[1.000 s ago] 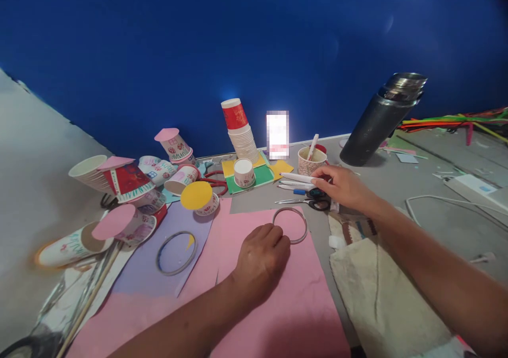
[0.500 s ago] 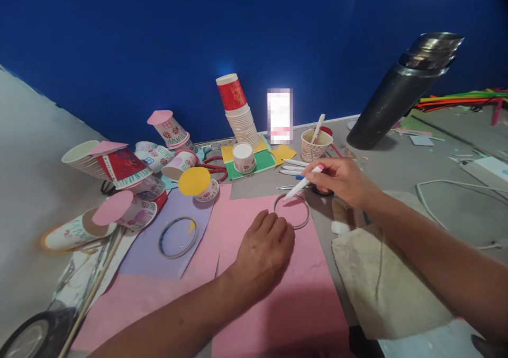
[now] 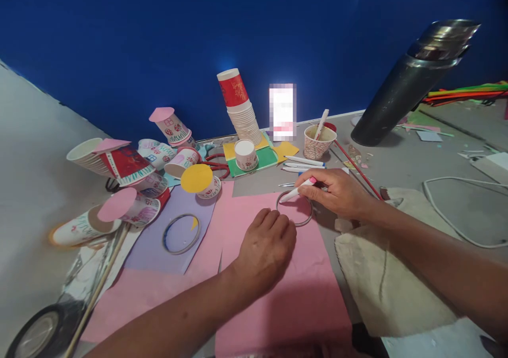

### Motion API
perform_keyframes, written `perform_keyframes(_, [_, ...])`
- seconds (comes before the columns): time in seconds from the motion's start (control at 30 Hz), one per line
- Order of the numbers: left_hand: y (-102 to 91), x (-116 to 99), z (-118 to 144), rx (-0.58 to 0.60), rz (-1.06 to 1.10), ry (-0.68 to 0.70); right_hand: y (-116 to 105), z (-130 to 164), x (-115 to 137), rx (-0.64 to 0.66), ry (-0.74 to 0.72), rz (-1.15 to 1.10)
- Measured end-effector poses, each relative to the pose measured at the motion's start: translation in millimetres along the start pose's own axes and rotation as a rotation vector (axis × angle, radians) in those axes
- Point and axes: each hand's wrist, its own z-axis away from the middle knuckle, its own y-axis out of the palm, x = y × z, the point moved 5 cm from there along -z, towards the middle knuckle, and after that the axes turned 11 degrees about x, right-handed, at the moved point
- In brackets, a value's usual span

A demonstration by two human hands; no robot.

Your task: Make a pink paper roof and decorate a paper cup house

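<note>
My left hand (image 3: pixel 268 249) rests on the pink paper (image 3: pixel 313 278), its fingers curled down at the near left edge of a thin grey ring (image 3: pixel 311 213). The fingertips are hidden beneath the knuckles. In my right hand (image 3: pixel 337 193) is a white marker (image 3: pixel 291 194) with a pink end, held like a pen. It slants down to the left, its tip at the ring's inner left edge. Whether the tip touches the paper I cannot tell.
Decorated paper cups (image 3: pixel 137 209) crowd the left, beside purple paper (image 3: pixel 153 257) with another ring (image 3: pixel 164 240). Behind are a cup stack (image 3: pixel 242 117), scissors (image 3: pixel 217 159), several markers (image 3: pixel 304 161) and a pen cup (image 3: pixel 315 145). A dark flask (image 3: pixel 397 93) and beige cloth (image 3: pixel 381 273) are at right.
My right hand has lowered the marker, and its tip has moved left along the inside of the ring. My left hand stays in place while the view shifts slightly.
</note>
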Motion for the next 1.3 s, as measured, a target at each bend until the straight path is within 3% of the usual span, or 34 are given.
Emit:
perform_keyframes(0.17, [-1.4,-0.4,-0.8,0.001,0.001,-0.002,4.6,1.2,-2.4,-0.005,-0.134,0.09])
perform_keyframes(0.3, [-2.8,-0.9,-0.7,0.0,-0.009,0.003,3.3,4.1,1.6,-0.022,-0.217,0.288])
perform_keyframes(0.5, [-2.6,-0.4,-0.6,0.017,-0.018,-0.003,1.5,8.3,11.3,0.019,-0.14,0.639])
perform_keyframes(0.63, [-2.4,-0.1,-0.9,0.03,-0.005,0.001,-1.0,8.7,17.6,0.03,-0.075,0.736])
perform_keyframes(0.9, [-5.6,0.6,-1.6,0.032,0.031,-0.011,-1.6,4.7,15.2,0.12,0.046,0.494])
perform_keyframes(1.13, [-4.8,0.0,-1.4,0.021,0.036,-0.016,2.1,-2.3,5.8,0.098,0.072,0.146])
perform_keyframes(1.3, [-3.9,-0.2,-0.4,-0.001,0.016,0.0,8.7,-6.5,-1.0,0.05,0.077,0.025])
